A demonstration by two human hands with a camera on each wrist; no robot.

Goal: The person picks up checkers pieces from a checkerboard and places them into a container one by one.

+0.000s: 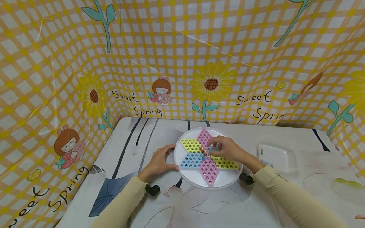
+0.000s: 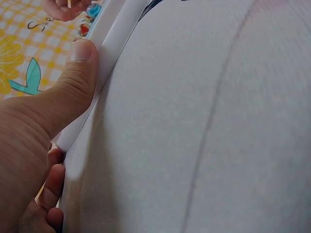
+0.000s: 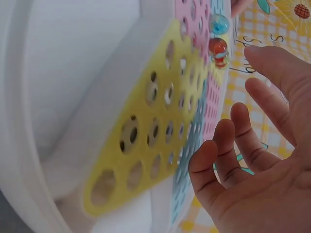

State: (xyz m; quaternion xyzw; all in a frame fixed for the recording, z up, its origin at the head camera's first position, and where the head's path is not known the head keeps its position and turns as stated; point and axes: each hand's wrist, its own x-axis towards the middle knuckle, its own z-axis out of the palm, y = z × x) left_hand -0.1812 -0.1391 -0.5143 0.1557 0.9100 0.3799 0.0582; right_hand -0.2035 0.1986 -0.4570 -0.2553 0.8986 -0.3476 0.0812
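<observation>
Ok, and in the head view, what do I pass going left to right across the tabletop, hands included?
Left hand → marbles near the middle of the round board → right hand → clear plastic tray.

A person in beige sleeves (image 1: pixel 296 196) reaches forward with both arms. The left hand (image 1: pixel 158 161) holds low, its thumb (image 2: pixel 80 80) stretched well away from the fingers (image 2: pixel 52 187), whose tips I can see curling inward. Across from it, the right hand (image 1: pixel 226 148) hovers, wrist raised, fingers (image 3: pixel 203 158) loosely bent, the tips of thumb and forefinger just apart.
</observation>
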